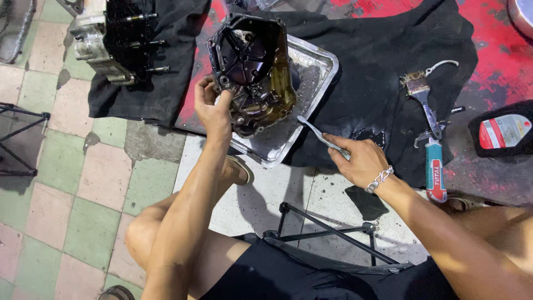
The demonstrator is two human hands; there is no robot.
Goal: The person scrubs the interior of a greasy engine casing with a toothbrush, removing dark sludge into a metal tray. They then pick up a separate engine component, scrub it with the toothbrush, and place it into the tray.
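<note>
A black, oily engine cover [252, 69] stands tilted over a dented metal tray [316, 69]. My left hand [214, 108] grips the cover's lower left edge. My right hand [358, 158] holds a thin grey metal tool [313, 132] whose tip points toward the cover's lower right side, a little apart from it. A metal bracelet [380, 179] sits on my right wrist. The tray rests partly on a black cloth [372, 61] spread over a red mat.
An engine block with studs [114, 41] lies on dark cloth at the upper left. A paintbrush [420, 91], a utility knife [435, 169] and a black oil bottle [502, 130] lie at the right. A black folding stool frame [327, 228] stands between my knees on the tiled floor.
</note>
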